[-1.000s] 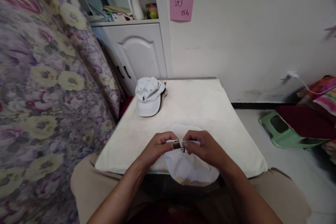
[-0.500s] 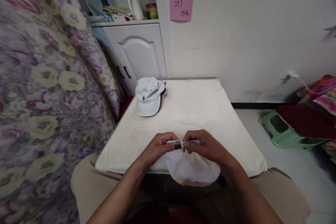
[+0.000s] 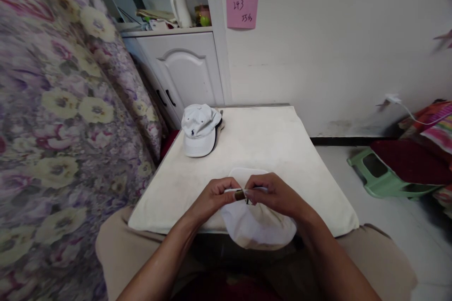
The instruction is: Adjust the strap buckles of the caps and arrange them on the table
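A white cap (image 3: pixel 259 230) lies at the table's near edge, its brim away from me and its crown hanging a little over the edge. My left hand (image 3: pixel 214 195) pinches the strap at the cap's back from the left. My right hand (image 3: pixel 273 194) is closed on the same strap from the right, the fingertips of both hands almost meeting. At the left thumb's tip shows a small brownish, shiny piece (image 3: pixel 239 195), too small to tell if it is a buckle. Fingers hide most of the fastening.
A pale cap (image 3: pixel 199 127) with a small dark logo rests on darker headwear at the table's (image 3: pixel 261 136) back left. Flowered curtain (image 3: pixel 60 141) hangs at left, beside a white cabinet (image 3: pixel 187 70). A green stool (image 3: pixel 374 176) stands on the right-hand floor.
The hands and the white cap stay almost in place, with only a slight shift of the fingers at the strap. The camera view has moved very slightly.
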Available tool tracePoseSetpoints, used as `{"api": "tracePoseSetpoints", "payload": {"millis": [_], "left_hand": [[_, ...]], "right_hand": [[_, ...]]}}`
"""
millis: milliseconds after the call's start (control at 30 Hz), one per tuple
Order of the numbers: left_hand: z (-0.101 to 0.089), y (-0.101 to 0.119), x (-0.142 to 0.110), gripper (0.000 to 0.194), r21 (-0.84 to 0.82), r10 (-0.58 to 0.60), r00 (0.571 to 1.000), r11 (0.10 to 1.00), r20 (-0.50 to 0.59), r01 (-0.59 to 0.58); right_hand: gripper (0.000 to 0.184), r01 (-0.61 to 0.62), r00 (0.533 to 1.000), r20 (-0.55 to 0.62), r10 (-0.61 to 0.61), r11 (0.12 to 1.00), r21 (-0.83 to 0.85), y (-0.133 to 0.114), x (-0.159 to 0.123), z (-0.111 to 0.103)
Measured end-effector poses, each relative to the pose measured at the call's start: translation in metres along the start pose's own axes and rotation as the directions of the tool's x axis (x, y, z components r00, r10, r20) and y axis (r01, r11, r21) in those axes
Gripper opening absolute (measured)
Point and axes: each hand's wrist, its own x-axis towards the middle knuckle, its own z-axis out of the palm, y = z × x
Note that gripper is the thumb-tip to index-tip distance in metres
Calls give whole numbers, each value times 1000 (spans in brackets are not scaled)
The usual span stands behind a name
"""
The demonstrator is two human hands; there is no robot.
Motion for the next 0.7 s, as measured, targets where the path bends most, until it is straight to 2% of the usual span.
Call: {"api": "tracePoseSetpoints", "payload": {"millis": [367,600,700], "left_hand": [[7,0,1,24,-50,-3,1000,999,-17,2],[4,-2,2,24,-64,-3,1000,998,-5,2],[4,-2,1,25,-79,-30,1000,996,1,30]], "right_hand": [[19,-14,1000,28,14,1000,11,6,2,-4],[18,32,997,79,-22,992,-119,4,0,-7],[14,23,998,67,-15,992,-123,4,-1,-6]]}}
